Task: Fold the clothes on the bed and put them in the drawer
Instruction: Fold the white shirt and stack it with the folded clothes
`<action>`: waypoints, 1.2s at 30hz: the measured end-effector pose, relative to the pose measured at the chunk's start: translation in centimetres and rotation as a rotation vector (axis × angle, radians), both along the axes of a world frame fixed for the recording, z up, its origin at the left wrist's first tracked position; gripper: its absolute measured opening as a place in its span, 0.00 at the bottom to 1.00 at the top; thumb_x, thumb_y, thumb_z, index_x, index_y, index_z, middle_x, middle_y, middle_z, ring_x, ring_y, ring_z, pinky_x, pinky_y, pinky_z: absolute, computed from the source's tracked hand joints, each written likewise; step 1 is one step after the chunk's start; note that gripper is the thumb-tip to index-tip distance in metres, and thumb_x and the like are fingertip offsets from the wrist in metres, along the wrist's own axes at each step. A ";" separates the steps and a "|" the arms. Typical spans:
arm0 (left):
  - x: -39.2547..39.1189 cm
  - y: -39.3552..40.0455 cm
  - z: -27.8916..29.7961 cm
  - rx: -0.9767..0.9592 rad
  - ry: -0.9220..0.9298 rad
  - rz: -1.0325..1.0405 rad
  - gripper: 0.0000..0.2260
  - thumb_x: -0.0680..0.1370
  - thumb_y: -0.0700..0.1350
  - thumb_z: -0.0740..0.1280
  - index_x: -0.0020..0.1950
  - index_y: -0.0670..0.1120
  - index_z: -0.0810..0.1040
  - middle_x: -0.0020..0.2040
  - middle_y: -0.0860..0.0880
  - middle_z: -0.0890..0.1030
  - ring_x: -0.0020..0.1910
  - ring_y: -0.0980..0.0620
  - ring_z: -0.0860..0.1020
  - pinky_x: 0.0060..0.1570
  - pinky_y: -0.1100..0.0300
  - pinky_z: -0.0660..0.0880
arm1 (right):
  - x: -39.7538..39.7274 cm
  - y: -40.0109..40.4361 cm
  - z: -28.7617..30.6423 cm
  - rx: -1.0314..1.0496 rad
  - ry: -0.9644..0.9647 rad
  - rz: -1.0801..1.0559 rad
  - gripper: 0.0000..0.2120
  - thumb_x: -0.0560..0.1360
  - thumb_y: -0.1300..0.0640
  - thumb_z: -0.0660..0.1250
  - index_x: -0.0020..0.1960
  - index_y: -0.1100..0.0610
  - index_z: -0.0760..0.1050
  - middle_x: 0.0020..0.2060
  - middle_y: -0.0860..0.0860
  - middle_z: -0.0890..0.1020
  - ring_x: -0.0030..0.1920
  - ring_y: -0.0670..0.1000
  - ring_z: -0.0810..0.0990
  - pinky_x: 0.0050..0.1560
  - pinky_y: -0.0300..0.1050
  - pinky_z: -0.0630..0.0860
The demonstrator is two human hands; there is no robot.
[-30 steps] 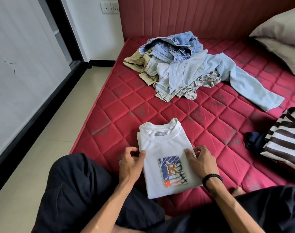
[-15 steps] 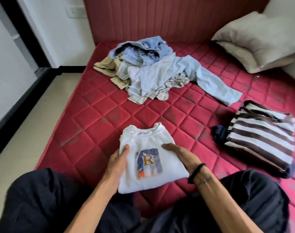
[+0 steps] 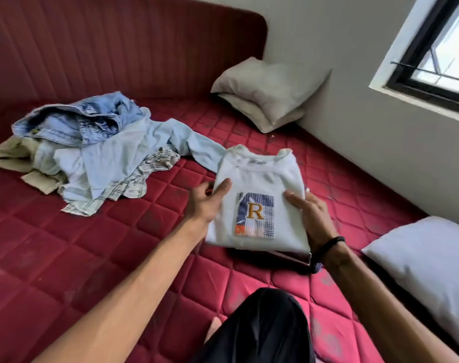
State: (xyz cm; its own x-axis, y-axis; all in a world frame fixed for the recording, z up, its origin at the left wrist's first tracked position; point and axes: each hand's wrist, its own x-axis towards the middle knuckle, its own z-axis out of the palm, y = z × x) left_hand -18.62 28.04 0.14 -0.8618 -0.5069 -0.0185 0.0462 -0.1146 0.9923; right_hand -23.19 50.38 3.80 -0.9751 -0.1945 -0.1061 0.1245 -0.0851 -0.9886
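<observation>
- No drawer or other container shows; the red quilted mattress bears everything
- Folded white T-shirt with an "R" patch is held over the mattress toward its right side, above a dark item that is mostly hidden
- Left hand grips the shirt's left edge, thumb on top; right hand grips the right edge, thumb on top
- Pile of unfolded clothes lies well to the left, its pale blue sleeve reaching behind the shirt
- Two beige pillows by the headboard, a white pillow at right
- Half a second ago the shirt sat near the person's lap; now it is carried rightward, over where the striped folded garment lay, and the view has swung toward the window
</observation>
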 end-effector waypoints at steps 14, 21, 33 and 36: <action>-9.2 6.5 -11.4 -0.004 -0.247 -0.125 0.12 0.74 0.53 0.79 0.39 0.46 0.83 0.34 0.53 0.78 0.31 0.58 0.70 0.31 0.62 0.66 | -7.2 6.5 -13.2 0.645 0.144 -0.268 0.19 0.82 0.44 0.63 0.51 0.61 0.76 0.51 0.61 0.83 0.51 0.61 0.81 0.47 0.51 0.71; -8.5 4.8 -8.4 -0.495 -0.240 -0.017 0.23 0.72 0.60 0.67 0.59 0.47 0.82 0.53 0.43 0.85 0.53 0.41 0.82 0.52 0.51 0.77 | -6.5 4.6 -9.5 1.016 0.505 -0.325 0.31 0.79 0.47 0.67 0.77 0.56 0.63 0.70 0.63 0.71 0.67 0.65 0.69 0.66 0.60 0.68; 1.7 -0.3 -8.9 -1.202 -0.364 -0.452 0.22 0.83 0.60 0.57 0.68 0.48 0.76 0.68 0.45 0.78 0.66 0.40 0.76 0.65 0.43 0.73 | -3.6 -1.9 -11.0 1.430 0.638 0.081 0.29 0.81 0.37 0.53 0.81 0.44 0.61 0.81 0.52 0.60 0.81 0.59 0.55 0.76 0.67 0.57; 4.4 -5.5 -9.7 -1.259 -0.494 -0.456 0.19 0.82 0.58 0.62 0.68 0.50 0.78 0.67 0.47 0.77 0.69 0.42 0.73 0.67 0.43 0.71 | -3.0 -4.2 -10.5 1.453 0.786 0.015 0.24 0.79 0.45 0.61 0.71 0.55 0.76 0.73 0.62 0.71 0.74 0.67 0.67 0.71 0.69 0.59</action>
State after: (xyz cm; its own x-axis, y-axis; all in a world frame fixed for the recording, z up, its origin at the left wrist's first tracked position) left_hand -14.25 22.53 -9.57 -0.9890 -0.0955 -0.1131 -0.1292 0.9297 0.3450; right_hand -26.20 46.13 -6.70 -0.8740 -0.3891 0.2912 -0.4208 0.9056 -0.0529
